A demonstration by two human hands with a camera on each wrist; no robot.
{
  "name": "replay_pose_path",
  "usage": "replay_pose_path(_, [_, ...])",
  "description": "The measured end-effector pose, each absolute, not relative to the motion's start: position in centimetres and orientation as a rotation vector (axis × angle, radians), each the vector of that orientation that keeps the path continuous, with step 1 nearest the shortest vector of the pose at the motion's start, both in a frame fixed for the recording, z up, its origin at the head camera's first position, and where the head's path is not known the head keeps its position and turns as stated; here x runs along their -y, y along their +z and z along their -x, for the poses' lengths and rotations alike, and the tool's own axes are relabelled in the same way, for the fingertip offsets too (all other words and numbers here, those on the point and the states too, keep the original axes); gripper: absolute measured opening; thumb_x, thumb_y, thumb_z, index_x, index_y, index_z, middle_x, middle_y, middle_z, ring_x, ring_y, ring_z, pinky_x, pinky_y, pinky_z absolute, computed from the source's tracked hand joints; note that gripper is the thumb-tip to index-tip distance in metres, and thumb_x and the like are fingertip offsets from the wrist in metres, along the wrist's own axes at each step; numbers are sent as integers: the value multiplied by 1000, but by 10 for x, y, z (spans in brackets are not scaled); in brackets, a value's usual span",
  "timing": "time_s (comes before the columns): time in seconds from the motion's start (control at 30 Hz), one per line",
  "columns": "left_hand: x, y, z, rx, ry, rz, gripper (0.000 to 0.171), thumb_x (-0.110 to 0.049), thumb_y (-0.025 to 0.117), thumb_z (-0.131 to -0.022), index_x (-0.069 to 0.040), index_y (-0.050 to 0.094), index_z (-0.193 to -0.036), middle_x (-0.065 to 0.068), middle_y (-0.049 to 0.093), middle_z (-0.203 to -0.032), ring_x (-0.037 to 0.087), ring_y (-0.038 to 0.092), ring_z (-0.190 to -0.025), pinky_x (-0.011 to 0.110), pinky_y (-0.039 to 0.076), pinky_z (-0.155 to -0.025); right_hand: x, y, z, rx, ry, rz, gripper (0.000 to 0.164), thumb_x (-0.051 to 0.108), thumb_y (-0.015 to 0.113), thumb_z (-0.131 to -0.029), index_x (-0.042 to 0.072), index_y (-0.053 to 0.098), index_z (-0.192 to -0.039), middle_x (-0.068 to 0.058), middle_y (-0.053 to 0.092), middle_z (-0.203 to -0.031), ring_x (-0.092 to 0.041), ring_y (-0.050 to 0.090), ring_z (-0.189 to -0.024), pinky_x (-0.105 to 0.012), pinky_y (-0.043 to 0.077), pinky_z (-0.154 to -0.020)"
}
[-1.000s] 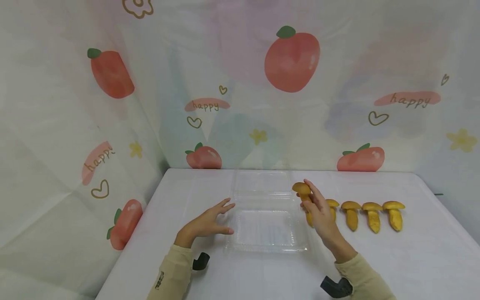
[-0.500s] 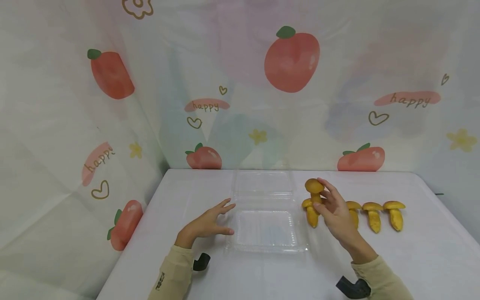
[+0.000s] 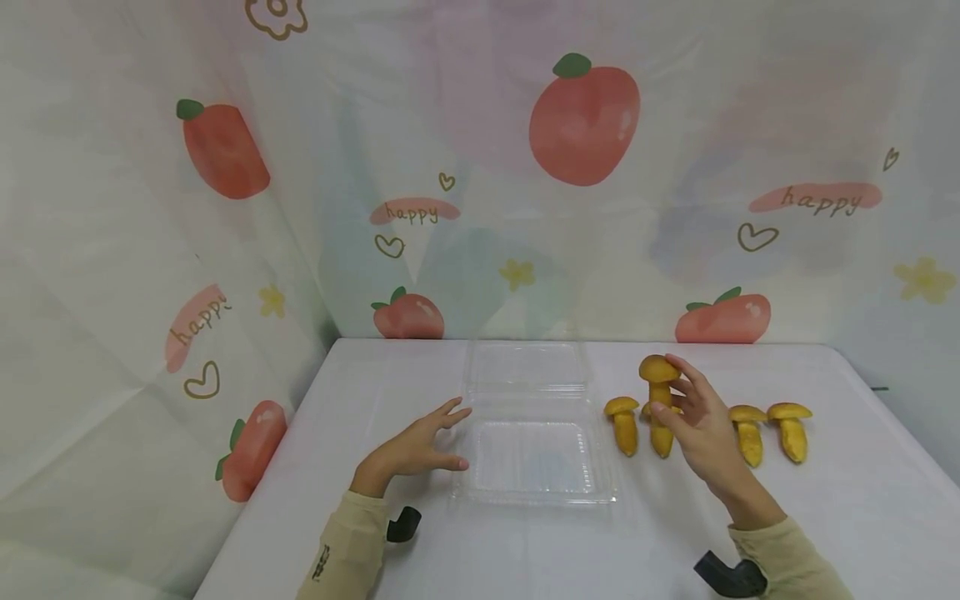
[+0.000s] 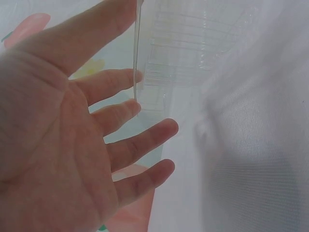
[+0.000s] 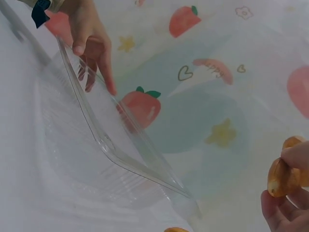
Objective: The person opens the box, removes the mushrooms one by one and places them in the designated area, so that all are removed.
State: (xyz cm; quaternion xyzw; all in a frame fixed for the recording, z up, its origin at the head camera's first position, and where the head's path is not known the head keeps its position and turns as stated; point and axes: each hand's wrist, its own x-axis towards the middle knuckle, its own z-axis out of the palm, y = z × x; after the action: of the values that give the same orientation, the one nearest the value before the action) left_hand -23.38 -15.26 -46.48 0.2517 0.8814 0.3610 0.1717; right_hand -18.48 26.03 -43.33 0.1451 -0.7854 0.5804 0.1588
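In the head view my right hand (image 3: 705, 433) holds a yellow-brown mushroom (image 3: 659, 375) upright between thumb and fingertips, raised over a row of similar ones. Of that row, one mushroom (image 3: 622, 425) lies to its left and another shows partly behind the held one. My left hand (image 3: 408, 446) rests at the left side of a clear plastic box (image 3: 534, 500) whose lid (image 3: 525, 365) lies folded back. The left fingers (image 4: 145, 145) are spread and straight, with thumb and fingertips right at the box's rim in the left wrist view.
Two more mushrooms, a nearer one (image 3: 747, 433) and an outer one (image 3: 791, 432), lie to the right of my right hand. A white cloth covers the table (image 3: 525, 558). A fruit-printed curtain (image 3: 480, 125) hangs along the back and left.
My right hand has moved right with the mushroom, away from the box and along the row, uncovering the leftmost mushrooms. The left hand and the box have stayed put.
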Motion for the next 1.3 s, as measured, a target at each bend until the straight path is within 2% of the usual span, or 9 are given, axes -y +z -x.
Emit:
replay_pose_path(0.3, [151,-463,234,-2506,1017,-716,86,-31,81,-87,-12,36,-158,13,18,-170,39,26,-154,62,28,-121,-284,-431,185,2257,1592,-373,71,-7,58,-98,15,31,-159,20,48,-132,1,54,-108,-5,48,-84])
replay_pose_path(0.63, [151,-463,234,-2502,1024,-711,86,-30,81,-87,-12,36,-158,13,18,-170,38,25,-155,62,27,-121,-315,-431,186,2335,1369,-261,73,-2,62,-97,16,29,-160,29,43,-131,8,49,-108,1,44,-85])
replay_pose_path(0.87, [151,-463,234,-2495,1038,-701,86,-29,81,-87,-12,36,-158,12,18,-171,39,24,-155,63,27,-121,-335,-433,185,2379,1281,-222,71,4,60,-100,17,28,-161,27,41,-130,13,47,-106,2,42,-84])
replay_pose_path(0.97, [151,-463,233,-2496,1037,-692,86,-30,81,-87,-13,36,-158,11,18,-171,39,24,-155,63,27,-121,-342,-434,185,2394,1250,-192,70,5,60,-100,16,27,-161,19,44,-135,16,45,-105,3,41,-83])
replay_pose_path(1.07, [151,-463,233,-2496,1036,-687,86,-31,81,-87,-14,36,-158,11,18,-171,38,23,-155,63,27,-121,-348,-436,186,2410,1209,-160,71,6,60,-101,17,26,-162,-1,48,-138,18,44,-104,4,41,-81])
replay_pose_path(1.2, [151,-464,234,-2496,1037,-694,87,-31,81,-87,-14,36,-158,12,18,-171,39,23,-156,64,26,-121,-357,-438,188,2420,1164,-130,70,6,59,-101,19,26,-162,-27,43,-141,19,42,-102,6,39,-81])
replay_pose_path(1.3, [151,-465,234,-2496,1035,-699,87,-32,81,-87,-13,35,-159,12,18,-171,38,22,-156,63,26,-121,-363,-440,188,2423,1140,-115,69,5,58,-101,17,27,-161,-33,40,-142,21,39,-101,7,37,-81])
